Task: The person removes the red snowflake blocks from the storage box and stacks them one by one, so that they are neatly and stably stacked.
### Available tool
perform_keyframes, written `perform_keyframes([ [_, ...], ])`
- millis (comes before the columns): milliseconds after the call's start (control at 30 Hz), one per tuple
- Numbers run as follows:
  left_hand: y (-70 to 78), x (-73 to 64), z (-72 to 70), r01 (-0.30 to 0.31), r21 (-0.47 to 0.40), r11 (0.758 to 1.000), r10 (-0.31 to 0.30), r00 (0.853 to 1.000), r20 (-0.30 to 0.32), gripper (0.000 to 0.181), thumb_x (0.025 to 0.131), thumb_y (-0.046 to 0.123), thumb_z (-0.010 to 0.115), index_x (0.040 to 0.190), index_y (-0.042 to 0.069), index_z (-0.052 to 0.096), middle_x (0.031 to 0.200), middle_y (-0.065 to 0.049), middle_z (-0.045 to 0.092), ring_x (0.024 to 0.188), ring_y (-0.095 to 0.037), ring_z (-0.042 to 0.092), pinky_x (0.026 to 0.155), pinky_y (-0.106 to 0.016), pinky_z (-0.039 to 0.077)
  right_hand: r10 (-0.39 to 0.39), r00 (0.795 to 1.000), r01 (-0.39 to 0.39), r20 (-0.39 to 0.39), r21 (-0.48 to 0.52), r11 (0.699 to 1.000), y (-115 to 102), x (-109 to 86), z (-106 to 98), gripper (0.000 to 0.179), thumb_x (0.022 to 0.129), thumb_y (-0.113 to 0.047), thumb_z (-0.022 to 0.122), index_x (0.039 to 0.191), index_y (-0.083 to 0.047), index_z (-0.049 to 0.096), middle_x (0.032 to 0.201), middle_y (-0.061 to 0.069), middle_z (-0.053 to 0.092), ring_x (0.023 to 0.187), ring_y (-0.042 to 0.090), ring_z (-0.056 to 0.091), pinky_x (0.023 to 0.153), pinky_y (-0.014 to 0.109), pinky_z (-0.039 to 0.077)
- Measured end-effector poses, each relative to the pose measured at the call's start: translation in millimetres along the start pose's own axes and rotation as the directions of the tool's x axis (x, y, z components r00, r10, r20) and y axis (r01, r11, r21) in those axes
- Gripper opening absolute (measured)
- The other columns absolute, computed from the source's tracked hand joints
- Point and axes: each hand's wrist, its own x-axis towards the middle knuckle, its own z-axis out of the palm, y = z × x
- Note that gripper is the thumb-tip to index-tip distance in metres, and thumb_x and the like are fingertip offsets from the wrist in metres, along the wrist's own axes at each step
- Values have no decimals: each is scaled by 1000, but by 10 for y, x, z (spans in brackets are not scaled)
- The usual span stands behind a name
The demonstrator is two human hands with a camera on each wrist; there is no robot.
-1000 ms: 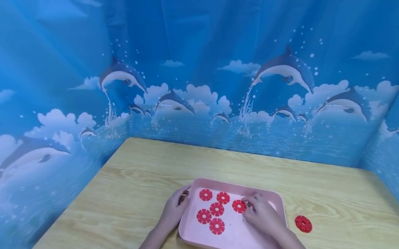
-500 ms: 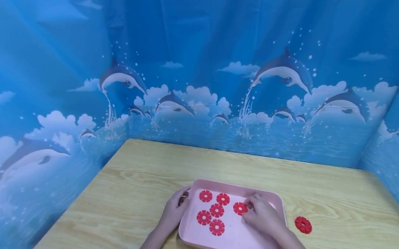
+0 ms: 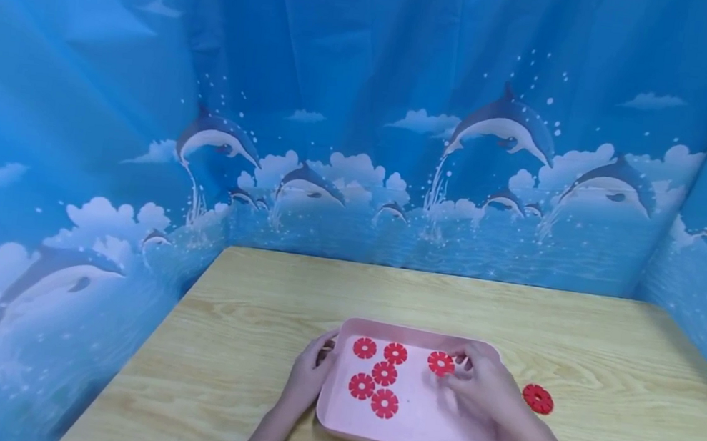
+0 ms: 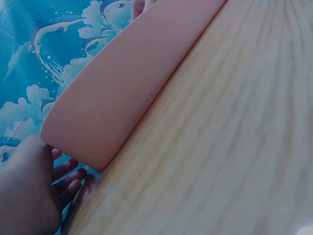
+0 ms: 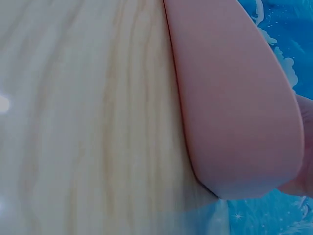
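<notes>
The right hand [image 3: 486, 387] pinches a notched red plastic disc [image 3: 434, 362] within a rectangular pink plastic tray [image 3: 422, 432] (left hand [image 3: 308, 372] loose-fingered against its side). Single-disc handling appears in hand; the next move calls for a steady pinch.

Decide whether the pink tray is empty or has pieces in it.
Not empty: in the head view, five red discs lie on the floor of the pink tray.

Tray [image 4: 122, 88]: pink outer wall faces the camera; lower edge seated on the wood-grain worktop [image 4: 210, 127]. Left hand [image 4: 32, 188]: at the tray's corner, fingers [image 4: 67, 182] loosely bent beside it. Right hand [image 4: 139, 7]: partly visible beyond the tray's rim. Blue dolphin-print backdrop [image 4: 22, 54]: behind the tray.
</notes>
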Motion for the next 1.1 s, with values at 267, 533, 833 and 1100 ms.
perform_keyframes([
  [267,-6,-2,-5,-7,13,1000,7,1000,1,37,93,16,53,128,7,52,107,-11,56,98,-26,55,85,-38,47,-62,995,59,-78,-42,997,83,-116,-213,33,69,-10,73,100,-5,62,87,-1,53,81,16,49,61,27,46],
  [533,10,0,-13,-20,12,1000,20,1000,-1,35,93,14,53,128,7,52,106,-10,57,97,-26,56,84,-37,48,-87,987,80,-136,-56,995,121,-203,-417,32,68,-5,72,99,-2,63,85,1,53,78,18,49,52,23,42],
  [833,20,-3,-8,-30,20,999,30,1000,-5,35,93,13,53,128,6,52,106,-11,57,95,-26,56,83,-38,48,-88,979,73,-184,-89,993,273,-304,-600,33,68,-5,73,100,-1,64,84,2,53,75,20,49,51,23,43],
  [1100,-5,4,-2,-29,13,1000,29,1000,-12,36,93,13,53,128,6,52,107,-11,57,96,-26,56,85,-38,48,-134,960,111,-248,-105,988,441,-385,-705,32,67,-6,76,97,-1,64,82,0,54,72,12,48,51,24,42],
])
